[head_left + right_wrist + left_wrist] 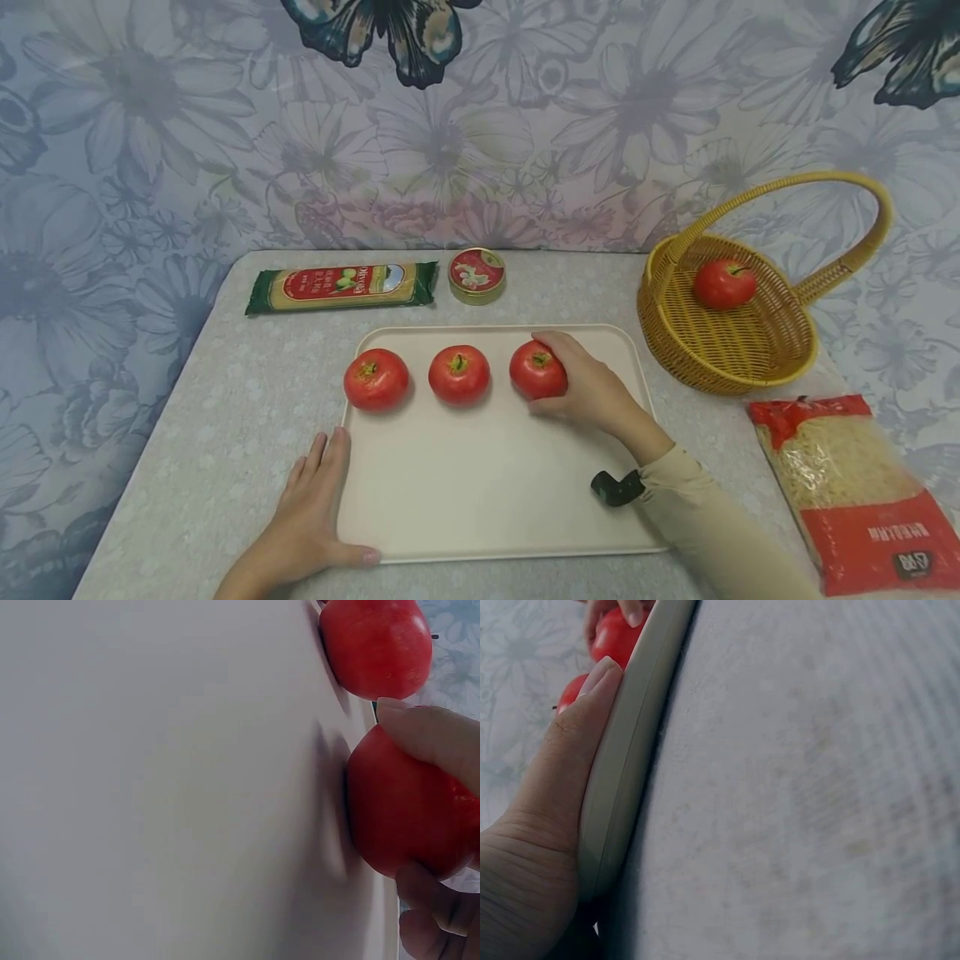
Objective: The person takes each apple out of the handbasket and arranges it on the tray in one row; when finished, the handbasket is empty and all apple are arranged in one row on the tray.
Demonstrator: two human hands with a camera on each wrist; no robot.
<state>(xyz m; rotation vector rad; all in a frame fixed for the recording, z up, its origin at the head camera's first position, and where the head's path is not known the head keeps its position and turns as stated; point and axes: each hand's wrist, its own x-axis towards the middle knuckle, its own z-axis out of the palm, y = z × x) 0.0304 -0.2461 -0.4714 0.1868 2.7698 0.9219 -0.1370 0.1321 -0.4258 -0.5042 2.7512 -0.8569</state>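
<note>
Three red apples stand in a row along the far part of a cream tray (480,492): a left apple (377,380), a middle apple (459,375) and a right apple (537,372). My right hand (588,387) grips the right apple from its right side, thumb and fingers around it. The right wrist view shows that held apple (405,806) close to the tray surface, with another apple (377,649) beyond. My left hand (311,508) rests against the tray's near left corner, fingers straight along the left side and thumb at the front edge.
A yellow wicker basket (675,358) at the right holds one red apple (724,284). Before it lies a red-and-clear food bag (855,492). Behind the tray are a green-and-gold packet (341,287) and a round tin (477,276). A patterned wall (450,150) borders the table.
</note>
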